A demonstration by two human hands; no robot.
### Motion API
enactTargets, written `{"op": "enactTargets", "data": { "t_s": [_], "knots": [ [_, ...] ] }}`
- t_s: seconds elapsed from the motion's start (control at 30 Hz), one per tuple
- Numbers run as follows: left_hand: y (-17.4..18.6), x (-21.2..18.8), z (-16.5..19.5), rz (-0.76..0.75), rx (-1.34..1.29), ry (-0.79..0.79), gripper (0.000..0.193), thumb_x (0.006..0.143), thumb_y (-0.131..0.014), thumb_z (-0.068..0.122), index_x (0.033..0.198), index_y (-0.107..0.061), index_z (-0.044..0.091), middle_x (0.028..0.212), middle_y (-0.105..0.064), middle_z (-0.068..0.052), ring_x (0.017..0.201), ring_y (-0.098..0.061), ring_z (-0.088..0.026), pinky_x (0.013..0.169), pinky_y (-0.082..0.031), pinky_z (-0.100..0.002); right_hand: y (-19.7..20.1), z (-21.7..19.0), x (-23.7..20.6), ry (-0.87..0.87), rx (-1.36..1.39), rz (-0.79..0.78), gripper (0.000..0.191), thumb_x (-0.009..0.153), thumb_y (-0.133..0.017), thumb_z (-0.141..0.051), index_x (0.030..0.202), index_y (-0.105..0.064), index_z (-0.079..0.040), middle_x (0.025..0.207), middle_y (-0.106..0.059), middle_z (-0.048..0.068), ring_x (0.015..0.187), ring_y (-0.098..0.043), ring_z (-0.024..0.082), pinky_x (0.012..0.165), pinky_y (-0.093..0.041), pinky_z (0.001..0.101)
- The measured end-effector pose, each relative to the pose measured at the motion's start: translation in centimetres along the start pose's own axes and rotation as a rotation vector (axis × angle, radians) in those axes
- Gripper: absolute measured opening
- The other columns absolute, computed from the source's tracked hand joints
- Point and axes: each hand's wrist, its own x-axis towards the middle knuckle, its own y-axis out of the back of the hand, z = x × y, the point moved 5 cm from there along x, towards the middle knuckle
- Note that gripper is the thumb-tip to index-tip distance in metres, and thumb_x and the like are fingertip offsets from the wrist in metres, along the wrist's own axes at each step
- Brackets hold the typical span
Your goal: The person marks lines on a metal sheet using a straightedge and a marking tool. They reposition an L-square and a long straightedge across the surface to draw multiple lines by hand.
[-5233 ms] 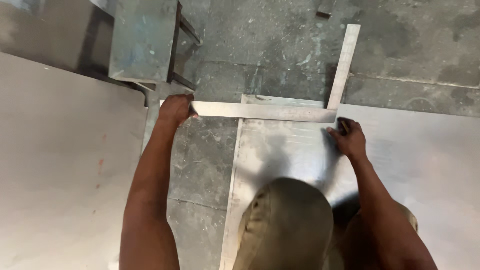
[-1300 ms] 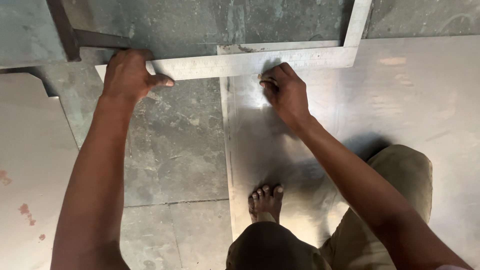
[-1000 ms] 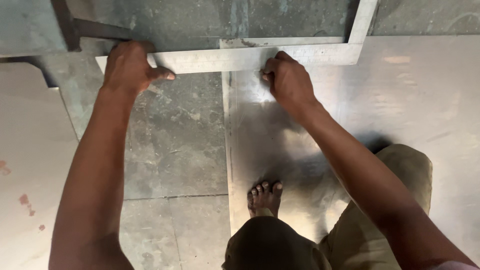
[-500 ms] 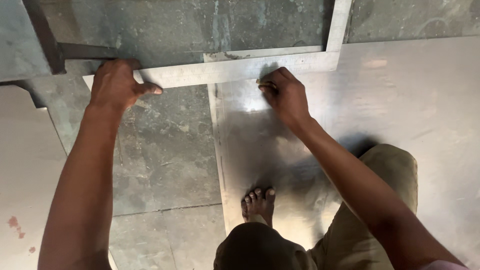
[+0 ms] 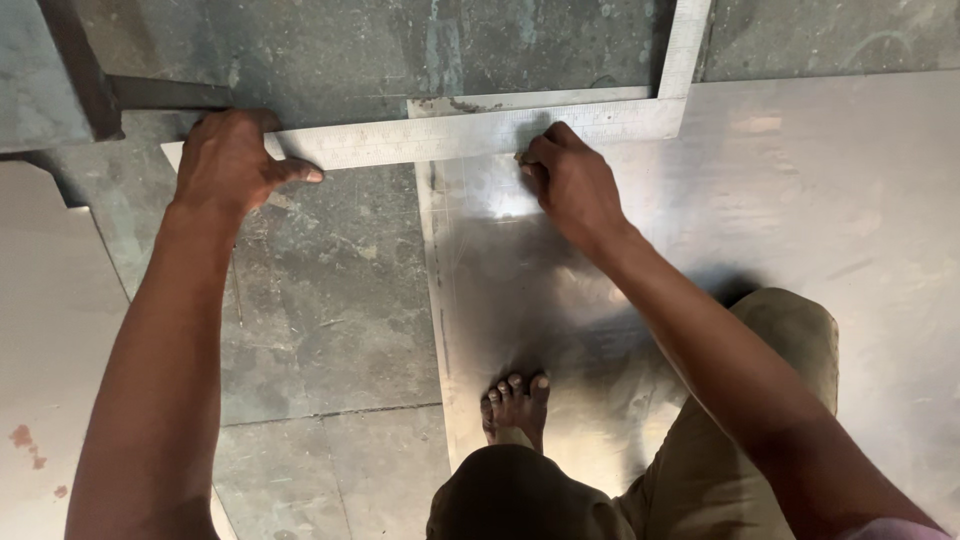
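— while the left hand presses flat on the steel square, what is the right hand holding?
— cannot tell; fingers curled at its edge, over the metal sheet on the floor.
— risk?
— square could slide, skewing the line.

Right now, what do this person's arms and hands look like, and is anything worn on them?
Both arms are bare to the edge of view: no sleeves, gloves, watch or rings show on the left hand or right hand. Olive-khaki trousers cover the legs; one foot is bare.
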Motion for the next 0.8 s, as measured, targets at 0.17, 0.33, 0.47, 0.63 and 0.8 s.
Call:
{"op": "enactTargets", "data": {
  "t_s": [0.17,0.33,0.47,0.63,0.8],
  "knots": [
    [0.2,-0.3,-0.1,-0.024,-0.046,-0.003,0.061,0.067,-0.095,0.036,0.116,-0.077,0.004,0.108,-0.075,-0.02,0.106,-0.069,-0.036,0.099,-0.05,-0.047,-2.4,1.1,0.1,-0.032,-0.091,-0.352,0.016,0.085,-0.061,0.001,0.09,-0.076,-0.004,0.1,-0.073,0.017,0.085,-0.071,0.036,0.077,-0.057,0.0464],
    [0.6,-0.3,0.4,0.0,0.001,-0.062,0.064,0.069,-0.095,0.041,0.116,-0.076,0.001,0.107,-0.075,-0.021,0.106,-0.07,-0.037,0.099,-0.051,-0.047,-3.5,2.5,-4.2,-0.19,-0.128,-0.623,0.01,0.085,-0.071,-0.014,0.09,-0.077,-0.009,0.09,-0.073,0.018,0.084,-0.071,0.035,0.077,-0.056,0.045],
    [0.4,-0.2,0.3,-0.04,-0.028,-0.005,0.064,0.069,-0.094,0.04,0.119,-0.076,0.003,0.107,-0.076,-0.02,0.108,-0.069,-0.036,0.101,-0.05,-0.047,0.9,2.0,-2.7,-0.002,0.139,0.105,0.002,0.092,-0.071,-0.005,0.093,-0.071,-0.003,0.095,-0.07,0.014,0.084,-0.069,0.032,0.077,-0.057,0.0408],
    [0.6,-0.4,0.4,-0.043,-0.021,0.018,0.065,0.068,-0.094,0.038,0.12,-0.075,0.004,0.108,-0.076,-0.019,0.112,-0.068,-0.035,0.104,-0.048,-0.047,1.5,1.4,-1.6,-0.046,0.182,0.146,0.015,0.09,-0.075,0.0,0.105,-0.071,-0.003,0.1,-0.065,0.011,0.082,-0.069,0.028,0.071,-0.056,0.0377],
    [0.6,-0.4,0.6,-0.044,-0.012,0.042,0.065,0.069,-0.094,0.038,0.122,-0.075,0.005,0.112,-0.075,-0.02,0.115,-0.066,-0.035,0.107,-0.046,-0.048,1.7,1.1,-1.6,0.008,0.205,0.111,0.014,0.093,-0.074,-0.001,0.107,-0.072,-0.005,0.102,-0.065,0.012,0.082,-0.07,0.028,0.07,-0.056,0.037]
  ]
}}
